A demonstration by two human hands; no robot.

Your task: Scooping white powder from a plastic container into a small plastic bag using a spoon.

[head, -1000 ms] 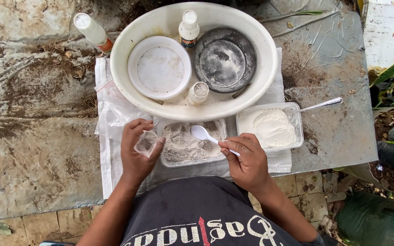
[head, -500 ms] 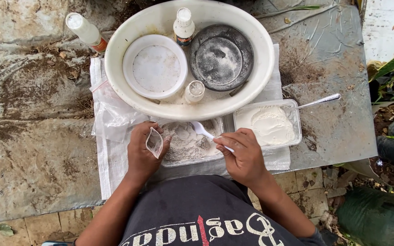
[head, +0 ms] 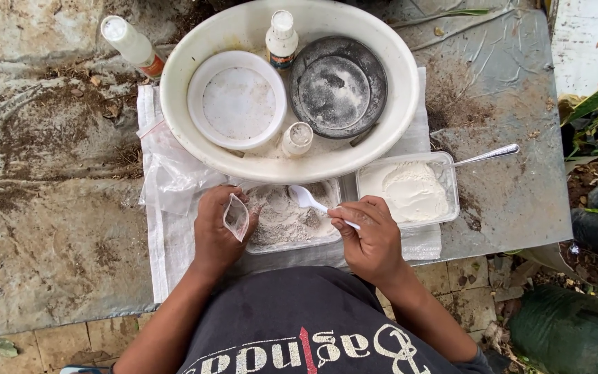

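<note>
My left hand pinches a small clear plastic pouch, held upright at the left edge of a clear rectangular container of grey-white powder. My right hand grips a white plastic spoon by its handle, with the bowl hovering over that powder, a little right of the pouch. A second clear container holding white powder sits just to the right, with a metal spoon resting in it.
A large white basin behind the containers holds a white round dish, a dark metal pan and two small bottles. Another bottle lies at the back left. A white cloth and plastic bags cover the weathered slab; plants stand right.
My left hand has brought the pouch closer to the powder container and turned it upright. The right hand with the spoon has shifted slightly; the camera view has drifted a little.
</note>
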